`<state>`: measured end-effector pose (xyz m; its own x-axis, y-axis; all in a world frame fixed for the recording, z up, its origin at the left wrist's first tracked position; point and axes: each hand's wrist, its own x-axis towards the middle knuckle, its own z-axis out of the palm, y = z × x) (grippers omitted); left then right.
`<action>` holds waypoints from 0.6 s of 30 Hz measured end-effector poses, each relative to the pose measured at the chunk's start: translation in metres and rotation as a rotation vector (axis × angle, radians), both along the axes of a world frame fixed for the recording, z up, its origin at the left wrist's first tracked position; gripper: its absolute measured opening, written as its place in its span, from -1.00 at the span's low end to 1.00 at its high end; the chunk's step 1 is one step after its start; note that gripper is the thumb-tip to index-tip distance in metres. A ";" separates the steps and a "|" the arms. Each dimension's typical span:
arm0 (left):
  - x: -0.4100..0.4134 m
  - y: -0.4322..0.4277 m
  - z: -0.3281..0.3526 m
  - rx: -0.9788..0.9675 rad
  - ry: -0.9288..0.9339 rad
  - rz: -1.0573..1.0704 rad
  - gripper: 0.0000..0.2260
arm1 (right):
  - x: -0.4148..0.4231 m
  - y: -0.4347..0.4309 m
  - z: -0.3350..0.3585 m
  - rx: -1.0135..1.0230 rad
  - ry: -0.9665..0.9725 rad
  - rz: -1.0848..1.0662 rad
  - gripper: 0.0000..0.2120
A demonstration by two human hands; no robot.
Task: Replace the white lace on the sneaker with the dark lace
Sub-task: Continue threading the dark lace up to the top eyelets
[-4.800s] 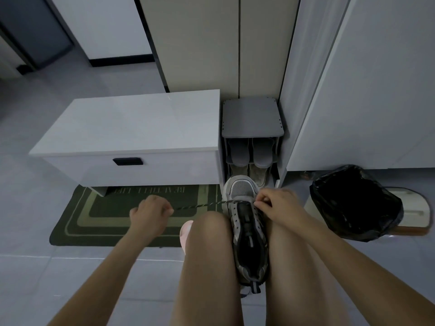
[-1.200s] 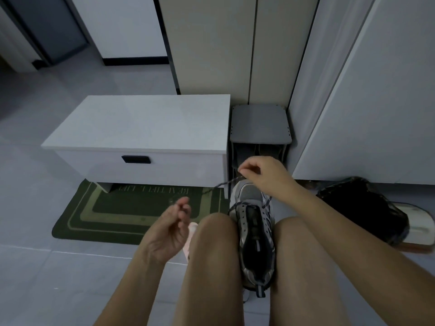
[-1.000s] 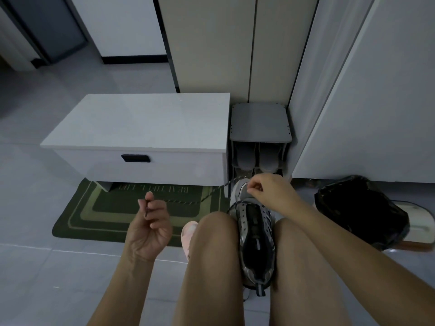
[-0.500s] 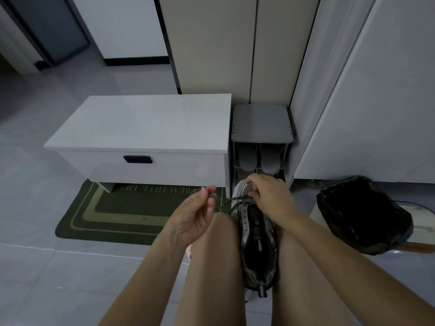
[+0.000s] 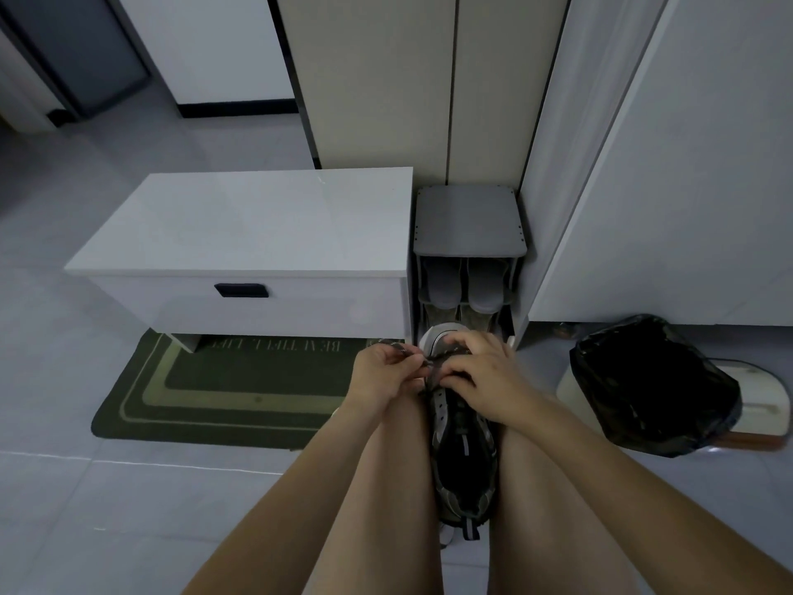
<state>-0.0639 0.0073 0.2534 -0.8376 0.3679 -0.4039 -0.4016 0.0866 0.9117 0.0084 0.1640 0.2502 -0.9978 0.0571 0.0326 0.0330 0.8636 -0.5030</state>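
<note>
A grey and black sneaker (image 5: 461,457) is wedged between my knees, toe pointing away from me. A dark speckled lace (image 5: 431,362) runs across its front eyelets. My left hand (image 5: 382,373) pinches one end of the dark lace just left of the toe. My right hand (image 5: 480,380) rests on the front of the sneaker, fingers closed on the lace at the eyelets. The two hands almost touch. No white lace is visible.
A white drawer bench (image 5: 257,255) stands ahead on the left, with a green doormat (image 5: 223,388) in front of it. A narrow grey shoe rack (image 5: 470,251) holding slippers is behind the sneaker. A bin with a black bag (image 5: 652,384) sits to the right.
My left hand has come in from the left, where it held the lace taut, to meet my right hand at the toe. My right hand lowered onto the eyelets.
</note>
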 end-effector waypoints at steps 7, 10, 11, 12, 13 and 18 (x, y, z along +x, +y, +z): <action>-0.001 0.008 0.002 -0.278 0.316 -0.106 -0.81 | 0.004 0.005 0.000 -0.003 -0.011 -0.051 -0.84; -0.001 0.011 0.002 -0.372 0.418 -0.186 -0.80 | 0.005 0.006 -0.001 0.075 -0.059 -0.047 -0.82; -0.001 0.012 0.003 -0.412 0.451 -0.207 -0.80 | 0.005 0.006 -0.001 0.091 -0.072 -0.047 -0.82; -0.001 0.012 0.004 -0.451 0.481 -0.227 -0.82 | 0.005 0.006 -0.001 0.095 -0.080 -0.052 -0.82; -0.002 0.013 0.004 -0.486 0.511 -0.243 -0.84 | 0.006 0.005 -0.002 0.091 -0.082 -0.065 -0.83; -0.006 0.015 0.006 -0.612 0.615 -0.269 -0.88 | 0.007 -0.001 -0.002 0.080 -0.043 -0.181 -0.84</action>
